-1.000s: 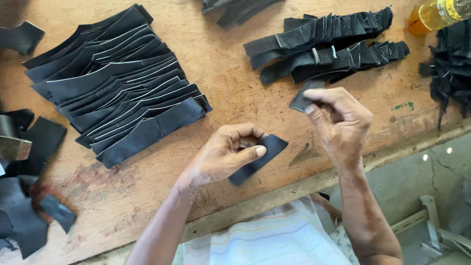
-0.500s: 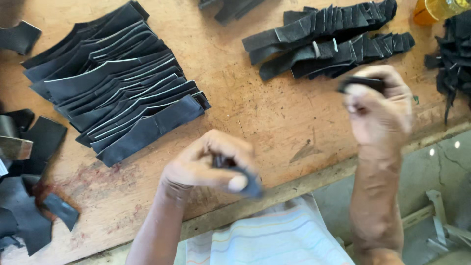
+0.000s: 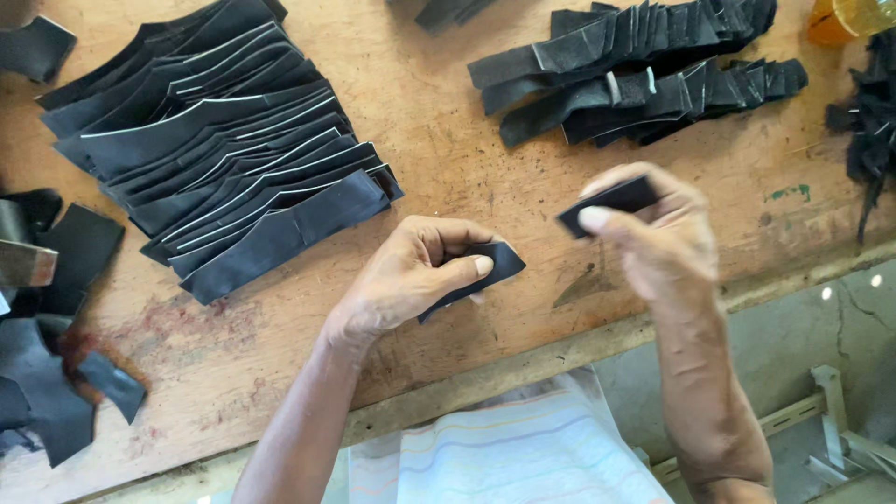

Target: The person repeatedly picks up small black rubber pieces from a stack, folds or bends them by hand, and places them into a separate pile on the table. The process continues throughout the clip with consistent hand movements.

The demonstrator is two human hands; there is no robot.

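From the head view, the left hand [image 3: 411,280] is curled tight around a dark strip [image 3: 485,271] of flat, matte black material, thumb pressing it down just above the wooden table [image 3: 448,131], one pointed end poking out past the fingers. Over at the right hand [image 3: 653,238], a second black piece [image 3: 611,201] is pinched between thumb and fingers, held level and lifted off the table. Behind them, a fanned stack of black strips [image 3: 224,159] lies at left and two bundled rows of strips [image 3: 644,65] lie farther back.
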